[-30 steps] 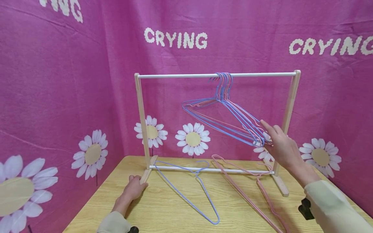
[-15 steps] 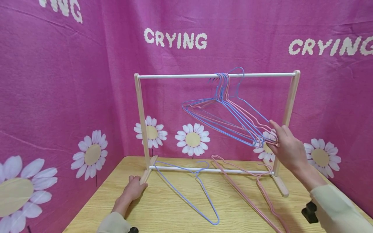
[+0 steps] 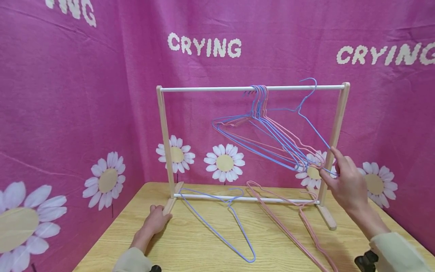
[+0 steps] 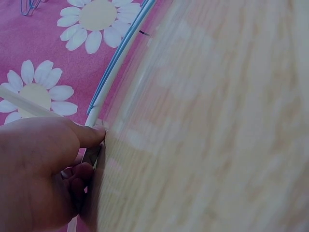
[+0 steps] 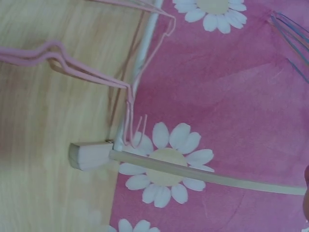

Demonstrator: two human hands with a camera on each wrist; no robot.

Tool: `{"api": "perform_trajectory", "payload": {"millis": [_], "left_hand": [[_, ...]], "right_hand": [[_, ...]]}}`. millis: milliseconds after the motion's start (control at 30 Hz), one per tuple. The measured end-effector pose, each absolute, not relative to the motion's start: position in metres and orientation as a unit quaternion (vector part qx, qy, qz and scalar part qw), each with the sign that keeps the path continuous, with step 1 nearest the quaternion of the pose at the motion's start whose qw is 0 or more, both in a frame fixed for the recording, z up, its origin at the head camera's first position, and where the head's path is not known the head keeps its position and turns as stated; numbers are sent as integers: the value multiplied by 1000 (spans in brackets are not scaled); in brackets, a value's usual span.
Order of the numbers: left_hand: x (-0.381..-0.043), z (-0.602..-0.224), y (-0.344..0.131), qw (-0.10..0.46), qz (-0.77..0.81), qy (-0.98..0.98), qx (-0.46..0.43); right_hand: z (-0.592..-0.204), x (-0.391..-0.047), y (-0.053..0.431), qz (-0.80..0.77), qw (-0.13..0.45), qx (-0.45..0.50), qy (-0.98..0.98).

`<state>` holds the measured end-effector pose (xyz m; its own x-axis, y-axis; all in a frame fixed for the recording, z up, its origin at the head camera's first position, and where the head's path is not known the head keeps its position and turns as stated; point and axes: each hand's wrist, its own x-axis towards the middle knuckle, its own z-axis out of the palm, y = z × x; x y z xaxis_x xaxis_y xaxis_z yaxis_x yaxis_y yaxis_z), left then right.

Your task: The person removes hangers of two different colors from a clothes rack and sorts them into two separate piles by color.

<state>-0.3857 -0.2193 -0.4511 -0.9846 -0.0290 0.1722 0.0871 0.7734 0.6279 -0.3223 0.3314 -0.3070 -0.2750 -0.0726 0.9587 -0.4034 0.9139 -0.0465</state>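
My right hand (image 3: 349, 186) pinches the right end of a blue wire hanger (image 3: 314, 125). Its hook stands higher than the rack's white top bar (image 3: 210, 88), and its far end passes behind other hangers. Several blue and pink hangers (image 3: 259, 102) hang bunched at the middle of that bar. Low at the left, my left hand (image 3: 155, 220) grips the left wooden foot (image 3: 170, 206) of the rack; the left wrist view shows the thumb (image 4: 91, 135) lying on top. Only a sliver of the right hand (image 5: 306, 195) shows in the right wrist view.
Another blue hanger (image 3: 217, 230) leans on the rack's lower white bar (image 3: 272, 198) and the wooden table (image 3: 190, 245). Pink hangers (image 3: 289, 232) lean there too, farther right. The right wooden post (image 3: 334, 128) stands close to my right hand. Pink cloth (image 3: 289, 45) hangs behind.
My right hand has moved right, drawing the blue hanger away from the bunch, and its hook has risen above the bar. The left hand has stayed on the rack's foot.
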Motion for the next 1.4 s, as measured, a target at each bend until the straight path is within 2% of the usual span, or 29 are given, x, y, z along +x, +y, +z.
{"api": "perform_trajectory", "payload": {"millis": [633,1033,1400], "left_hand": [[-385,-450,-218,87,-337,-937,-16],[-382,-448,-217,87,-338,-937,-17],[-382,-448,-217,82,-337,-938,-14]], "right_hand": [[-331,-309,327,230,627,122,-734],[-347,-290,325,230,598,125,-757],[-361,-274,306,319,526,53,-786]]}}
